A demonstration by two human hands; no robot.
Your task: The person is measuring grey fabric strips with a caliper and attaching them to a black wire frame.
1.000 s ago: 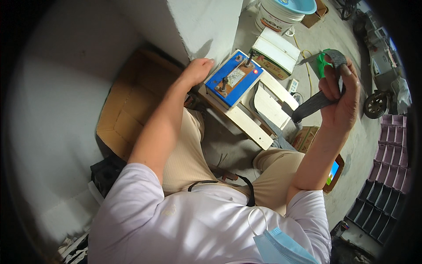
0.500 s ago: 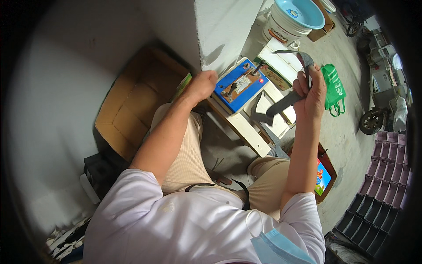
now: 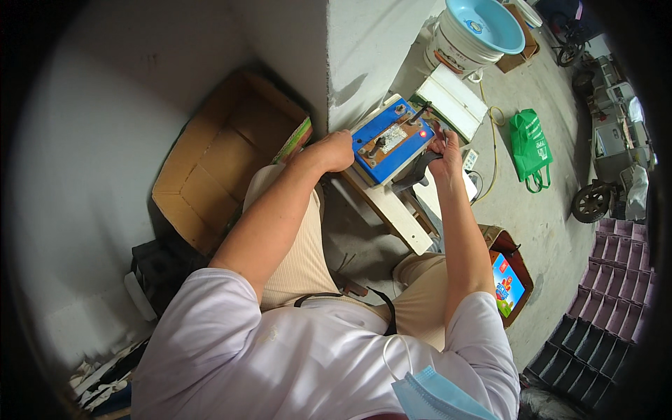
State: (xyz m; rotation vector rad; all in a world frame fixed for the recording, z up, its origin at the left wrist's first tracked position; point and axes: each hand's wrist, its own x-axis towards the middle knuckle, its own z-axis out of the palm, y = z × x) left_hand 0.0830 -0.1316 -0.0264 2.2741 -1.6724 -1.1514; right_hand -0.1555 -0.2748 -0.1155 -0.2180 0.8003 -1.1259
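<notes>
A blue-topped box-shaped device (image 3: 379, 166) with a pale base, brown plate, dark posts and a small red light sits on a whitish wooden stand (image 3: 392, 217). At its left edge, my left hand (image 3: 336, 151) is closed, knuckles up; what its fingers hold, if anything, is hidden. My right hand (image 3: 448, 157) is closed on a dark grey strip (image 3: 418, 172) by the device's right side. The strip looks like fabric and hangs down beside the device. Part of it is hidden by my right hand.
An open cardboard box (image 3: 210, 168) stands left of my legs, beside a wall corner (image 3: 325, 63). Beyond the device are a white-lidded box (image 3: 451, 101) and a bucket (image 3: 448, 52) under a blue basin (image 3: 490, 24). A green bag (image 3: 530, 143) lies right.
My right hand has come down and left with the strip, from raised in the air to the device's right side. My left hand stays closed by the left edge.
</notes>
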